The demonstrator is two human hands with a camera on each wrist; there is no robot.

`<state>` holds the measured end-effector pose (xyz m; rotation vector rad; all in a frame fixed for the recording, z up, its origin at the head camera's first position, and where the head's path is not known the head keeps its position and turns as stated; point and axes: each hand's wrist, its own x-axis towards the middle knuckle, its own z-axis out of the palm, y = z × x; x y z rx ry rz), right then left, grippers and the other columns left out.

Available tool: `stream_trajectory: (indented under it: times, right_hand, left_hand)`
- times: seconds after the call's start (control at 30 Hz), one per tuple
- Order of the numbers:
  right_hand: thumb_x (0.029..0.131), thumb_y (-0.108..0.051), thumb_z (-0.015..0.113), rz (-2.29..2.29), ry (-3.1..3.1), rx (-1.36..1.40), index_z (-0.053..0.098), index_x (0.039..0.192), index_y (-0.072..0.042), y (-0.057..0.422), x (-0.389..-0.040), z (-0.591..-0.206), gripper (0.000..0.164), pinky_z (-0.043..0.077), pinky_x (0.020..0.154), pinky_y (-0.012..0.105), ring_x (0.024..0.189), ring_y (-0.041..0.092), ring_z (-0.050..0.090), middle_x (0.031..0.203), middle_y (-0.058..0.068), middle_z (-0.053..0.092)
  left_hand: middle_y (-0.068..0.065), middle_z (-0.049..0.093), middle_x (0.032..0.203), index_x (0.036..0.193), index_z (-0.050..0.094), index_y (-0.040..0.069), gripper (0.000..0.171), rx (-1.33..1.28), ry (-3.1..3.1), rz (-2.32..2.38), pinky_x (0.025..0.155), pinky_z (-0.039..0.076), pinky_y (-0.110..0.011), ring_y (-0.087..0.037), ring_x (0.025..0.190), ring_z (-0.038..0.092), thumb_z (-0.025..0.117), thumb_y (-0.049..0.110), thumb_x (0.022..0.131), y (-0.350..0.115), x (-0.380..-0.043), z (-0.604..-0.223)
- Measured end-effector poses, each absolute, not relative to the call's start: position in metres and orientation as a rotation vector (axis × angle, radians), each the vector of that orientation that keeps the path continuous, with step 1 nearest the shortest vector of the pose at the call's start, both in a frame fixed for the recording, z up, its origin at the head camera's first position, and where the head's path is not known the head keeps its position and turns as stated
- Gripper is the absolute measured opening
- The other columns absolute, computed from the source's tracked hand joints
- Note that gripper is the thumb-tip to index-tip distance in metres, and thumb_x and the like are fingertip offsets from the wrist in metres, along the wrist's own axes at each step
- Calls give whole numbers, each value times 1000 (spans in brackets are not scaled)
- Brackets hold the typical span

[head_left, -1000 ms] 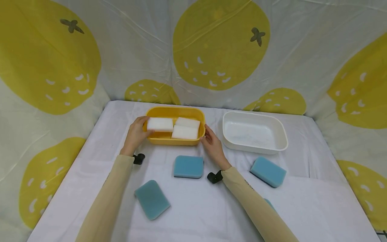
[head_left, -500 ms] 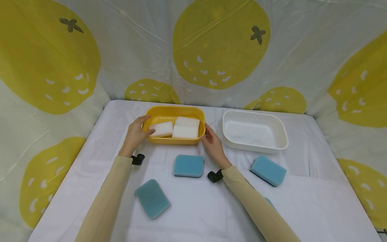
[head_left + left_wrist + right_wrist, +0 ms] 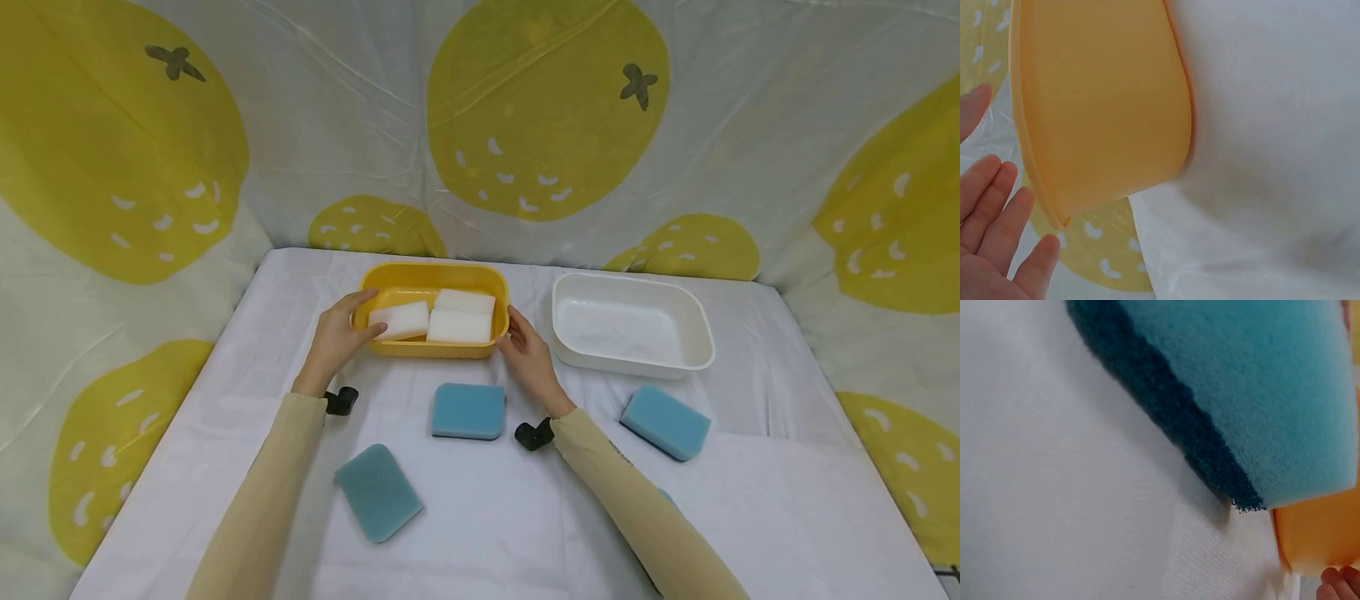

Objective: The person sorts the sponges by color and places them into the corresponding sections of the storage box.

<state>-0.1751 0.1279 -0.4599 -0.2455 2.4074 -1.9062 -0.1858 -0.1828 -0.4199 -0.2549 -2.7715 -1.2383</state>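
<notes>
In the head view a yellow basin (image 3: 438, 350) stands at the back of the table with three white sponges in it. The left white sponge (image 3: 401, 321) lies slightly tilted beside the front one (image 3: 459, 327) and the back one (image 3: 467, 301). My left hand (image 3: 337, 333) is over the basin's left end, thumb and fingers spread apart around the left sponge's end and holding nothing. In the left wrist view, its fingers (image 3: 1004, 228) are extended beside the basin's outer wall. My right hand (image 3: 528, 358) grips the basin's right end at the rim, fingertips against the outer wall.
A white basin (image 3: 633, 367) stands to the right. Blue scouring sponges lie in front: one in the middle (image 3: 468, 412), one at front left (image 3: 378, 493), one at right (image 3: 666, 423). Another blue piece is mostly hidden by the right sleeve (image 3: 637, 508). Lemon-print cloth (image 3: 337, 125) hangs behind.
My left hand has let go of the left white sponge, which has dropped into the yellow basin and lies lower there. The fingers have drawn slightly back. My right hand has stayed in place.
</notes>
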Motion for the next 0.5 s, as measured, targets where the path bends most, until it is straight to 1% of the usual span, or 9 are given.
stream_trajectory:
  times: [0.07, 0.2, 0.27, 0.4, 0.5]
  right_hand:
    - [97, -7, 54, -1885, 2415, -263, 26, 149, 2, 129, -174, -456, 60, 31, 109, 38, 134, 33, 36, 148, 23, 33]
    - [97, -3, 52, -1881, 2408, -278, 25, 146, 9, 129, -167, -434, 58, 29, 110, 43, 134, 39, 34, 147, 29, 31]
    - [96, 0, 52, -1877, 2408, -273, 26, 145, 12, 129, -162, -421, 57, 29, 110, 43, 134, 40, 34, 148, 29, 30]
    - [97, 1, 51, -1868, 2411, -268, 27, 144, 12, 131, -159, -412, 55, 28, 110, 42, 134, 38, 33, 150, 26, 28]
    - [97, -3, 54, -1879, 2405, -256, 29, 145, 9, 136, -163, -418, 55, 29, 110, 39, 135, 34, 34, 150, 22, 30]
  left_hand:
    - [-20, 46, 140, 137, 50, 1, 60, -271, -2756, -1237, 109, 29, -48, -36, 131, 38, 75, 14, 84, -181, -183, -418]
    - [-19, 48, 139, 136, 52, 2, 59, -313, -2723, -1248, 108, 30, -49, -36, 130, 40, 75, 14, 84, -178, -177, -414]
    - [-18, 48, 139, 136, 52, 3, 59, -330, -2713, -1265, 108, 30, -50, -36, 131, 40, 75, 14, 84, -176, -173, -411]
    - [-16, 49, 139, 137, 52, 5, 59, -352, -2707, -1292, 108, 29, -51, -35, 131, 39, 75, 14, 84, -172, -165, -404]
    - [-16, 49, 139, 138, 52, 5, 59, -377, -2701, -1299, 107, 31, -51, -35, 130, 41, 75, 13, 84, -168, -160, -400]
